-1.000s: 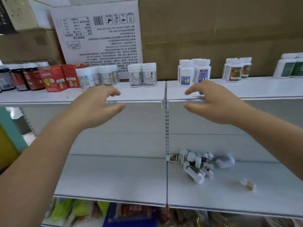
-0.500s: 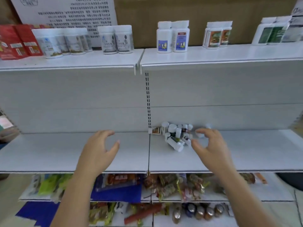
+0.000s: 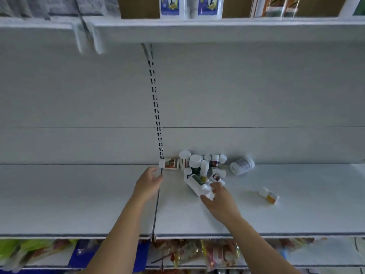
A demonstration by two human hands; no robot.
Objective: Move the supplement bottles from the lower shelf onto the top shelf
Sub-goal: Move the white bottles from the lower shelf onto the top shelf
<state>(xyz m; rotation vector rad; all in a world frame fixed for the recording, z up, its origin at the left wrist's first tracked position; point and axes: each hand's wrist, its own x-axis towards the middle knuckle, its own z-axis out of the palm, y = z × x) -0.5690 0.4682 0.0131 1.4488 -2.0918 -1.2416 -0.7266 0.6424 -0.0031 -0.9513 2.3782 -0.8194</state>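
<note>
A heap of several small white supplement bottles lies against the back wall of the lower shelf. One larger white bottle lies on its side to the right, and a small bottle with a yellow label lies apart further right. My right hand reaches to the heap, fingers spread around the nearest lying white bottle, touching its cap end. My left hand hovers open just left of the heap, near a red-labelled bottle. The top shelf carries standing bottles.
A slotted black upright runs down the back wall at the joint between shelf panels. Below the lower shelf's front edge, packets and bags fill another shelf. The view is blurred at the top.
Both hands dropped from the top shelf's edge to the lower shelf and moved forward. My right hand has reached the nearest bottle of the heap; the view tilted down and closer.
</note>
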